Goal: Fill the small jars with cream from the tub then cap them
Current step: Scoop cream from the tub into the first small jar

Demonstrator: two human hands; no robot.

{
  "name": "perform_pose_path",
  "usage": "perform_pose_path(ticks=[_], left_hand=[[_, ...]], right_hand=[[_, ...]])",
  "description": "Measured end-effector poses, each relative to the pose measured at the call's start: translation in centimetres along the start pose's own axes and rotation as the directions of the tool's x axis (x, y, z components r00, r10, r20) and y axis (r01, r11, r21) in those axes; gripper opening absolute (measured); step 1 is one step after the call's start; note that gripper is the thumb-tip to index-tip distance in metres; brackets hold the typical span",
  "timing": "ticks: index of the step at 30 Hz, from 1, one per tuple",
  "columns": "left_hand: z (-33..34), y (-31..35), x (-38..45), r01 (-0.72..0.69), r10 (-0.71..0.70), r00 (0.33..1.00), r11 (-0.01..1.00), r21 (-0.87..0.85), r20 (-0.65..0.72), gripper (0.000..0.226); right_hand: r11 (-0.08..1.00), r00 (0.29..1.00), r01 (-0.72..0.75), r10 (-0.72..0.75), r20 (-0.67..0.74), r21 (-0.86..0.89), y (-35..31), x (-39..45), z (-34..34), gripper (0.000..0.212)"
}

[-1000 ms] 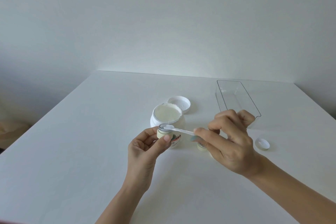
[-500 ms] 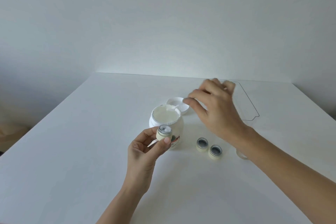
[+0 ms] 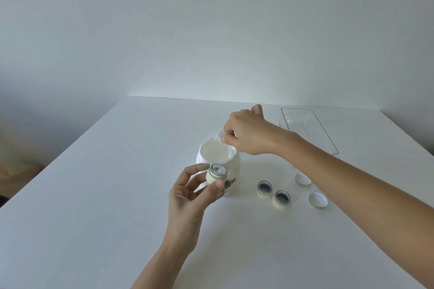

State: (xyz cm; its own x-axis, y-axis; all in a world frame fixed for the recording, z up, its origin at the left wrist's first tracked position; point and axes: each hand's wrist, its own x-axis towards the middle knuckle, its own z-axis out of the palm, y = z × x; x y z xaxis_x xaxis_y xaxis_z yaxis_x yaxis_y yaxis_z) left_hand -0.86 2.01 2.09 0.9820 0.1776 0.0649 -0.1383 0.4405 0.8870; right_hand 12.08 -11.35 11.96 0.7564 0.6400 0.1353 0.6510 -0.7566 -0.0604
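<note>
Left hand [image 3: 190, 197] pinches a small jar [image 3: 217, 174] near the cream tub [image 3: 218, 159]. Right hand [image 3: 249, 134] grips a spatula [image 3: 231, 150] dipped into the tub. Two open jars [image 3: 273, 193] stand right on the tabletop [image 3: 117, 195].

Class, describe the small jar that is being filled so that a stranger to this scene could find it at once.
Start at the big white cream tub in the middle of the table. Just in front of it, the left hand pinches a small cream-coloured jar in the air. Unlike the two matching jars standing on the table to its right, it is lifted.
</note>
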Motion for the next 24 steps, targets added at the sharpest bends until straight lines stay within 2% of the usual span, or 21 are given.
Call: perform_pose_path(ticks=[5,10,16,20,24], left_hand=[[0.1,0.0,-0.1,-0.022,0.021,0.999,1.000,0.015,0.028,0.029],[0.1,0.0,0.0,-0.031,0.030,0.999,0.999,0.036,0.033,0.030],[0.1,0.0,0.0,-0.028,0.026,0.998,0.999,0.035,0.055,0.031],[0.0,-0.1,0.1,-0.017,0.016,0.999,0.999,0.037,0.042,0.034],[0.0,-0.1,0.2,-0.012,0.012,1.000,1.000,0.019,0.026,0.034]], right_hand=[[0.947,0.982,-0.187,0.175,0.066,0.262,0.7,-0.7,-0.3,0.044],[0.801,0.927,-0.359,0.365,0.086,0.478,1.8,-1.3,-0.3,0.035],[0.602,0.888,-0.398,0.443,0.125,0.692,3.1,-1.9,0.0,0.032],[0.470,0.871,-0.421,0.448,0.201,0.776,3.8,-2.3,0.3,0.026],[0.412,0.879,-0.409,0.417,0.231,0.815,3.8,-3.2,0.6,0.024]])
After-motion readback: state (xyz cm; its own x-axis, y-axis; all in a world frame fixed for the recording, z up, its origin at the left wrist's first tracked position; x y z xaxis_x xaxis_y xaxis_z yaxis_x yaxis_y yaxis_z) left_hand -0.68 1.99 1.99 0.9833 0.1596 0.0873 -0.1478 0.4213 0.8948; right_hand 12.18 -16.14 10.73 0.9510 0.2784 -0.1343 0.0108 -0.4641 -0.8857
